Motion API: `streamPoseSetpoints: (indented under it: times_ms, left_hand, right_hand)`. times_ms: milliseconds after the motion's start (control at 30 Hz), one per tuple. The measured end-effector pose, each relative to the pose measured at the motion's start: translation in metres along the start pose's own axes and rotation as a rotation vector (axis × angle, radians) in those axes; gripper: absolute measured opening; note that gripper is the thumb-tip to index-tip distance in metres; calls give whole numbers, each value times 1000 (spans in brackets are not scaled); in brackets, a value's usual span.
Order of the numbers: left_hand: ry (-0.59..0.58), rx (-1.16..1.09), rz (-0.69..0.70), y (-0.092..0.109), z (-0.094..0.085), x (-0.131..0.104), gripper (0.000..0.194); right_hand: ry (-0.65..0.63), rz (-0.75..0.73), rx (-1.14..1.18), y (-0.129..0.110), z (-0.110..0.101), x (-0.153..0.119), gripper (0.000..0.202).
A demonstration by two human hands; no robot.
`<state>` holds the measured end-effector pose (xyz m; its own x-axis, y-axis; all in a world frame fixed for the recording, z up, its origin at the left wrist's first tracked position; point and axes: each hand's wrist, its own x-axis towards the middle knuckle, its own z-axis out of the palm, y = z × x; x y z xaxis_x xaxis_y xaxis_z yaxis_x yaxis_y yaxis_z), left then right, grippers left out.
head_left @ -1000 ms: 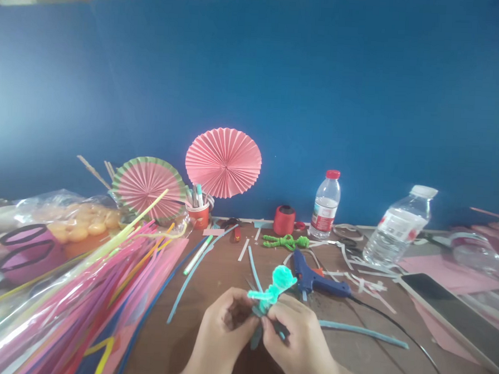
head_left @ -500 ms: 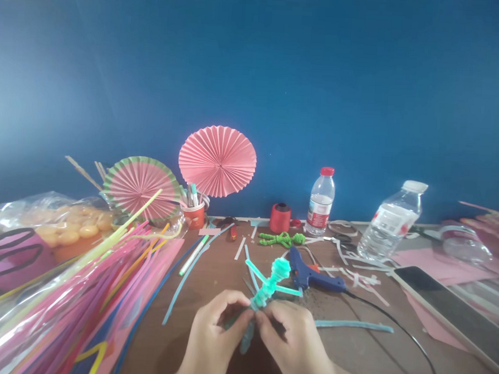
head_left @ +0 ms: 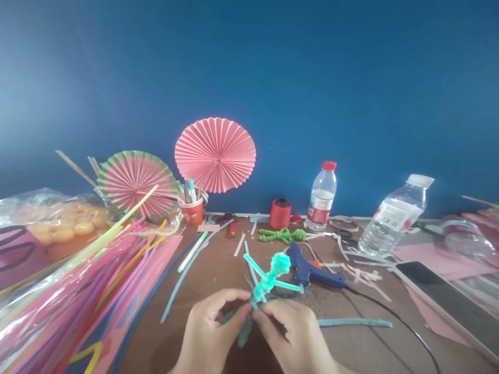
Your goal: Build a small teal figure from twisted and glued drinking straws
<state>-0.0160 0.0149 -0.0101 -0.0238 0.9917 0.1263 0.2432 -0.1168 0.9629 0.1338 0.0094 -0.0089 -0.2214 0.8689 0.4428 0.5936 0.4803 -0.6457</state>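
Between my hands, above the table, is a turquoise pipe-cleaner figure (head_left: 270, 277) with a rounded head and two arms spread outward. My left hand (head_left: 217, 325) pinches its lower body between thumb and fingertips. From the other side my right hand (head_left: 294, 334) grips the same spot, its fingertips almost meeting the left ones. One leg of the figure hangs below the fingers; the rest of the lower part is partly hidden. Just behind the figure lies a blue glue gun (head_left: 316, 274), and a loose teal pipe cleaner (head_left: 355, 322) rests right of my right hand.
Bundled pipe cleaners in plastic (head_left: 80, 290) cover the left side. A green pipe-cleaner piece (head_left: 282, 235), red tape roll (head_left: 280, 214) and red-capped bottle (head_left: 320, 204) stand or lie behind. A tilted bottle (head_left: 394, 217) and phone (head_left: 448, 298) are right. Folded paper fans (head_left: 215, 154) stand back left.
The view has tilted slightly, so the background sits a little higher. Both hands keep their pinch on the figure, which has hardly moved.
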Motion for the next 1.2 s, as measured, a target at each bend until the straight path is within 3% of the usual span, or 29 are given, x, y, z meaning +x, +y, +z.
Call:
streamPoseSetpoints:
  times_ms: [200, 600, 800, 967, 1200]
  left_hand:
    - [53, -215, -131, 6, 4, 4, 13]
    - [52, -543, -325, 0, 6, 5, 18]
    - [-104, -656, -366, 3, 6, 7, 14]
    - [-2, -520, -250, 2, 7, 5, 15]
    - [80, -187, -85, -6, 6, 4, 13]
  right_hand:
    - [39, -57, 44, 1, 0, 2, 19]
    - [14, 235, 316, 3, 1, 7, 13]
    - [-43, 358, 434, 9, 5, 10, 15]
    - [7, 316, 361, 7, 3, 9, 15]
    - [147, 76, 186, 2, 3, 1, 22]
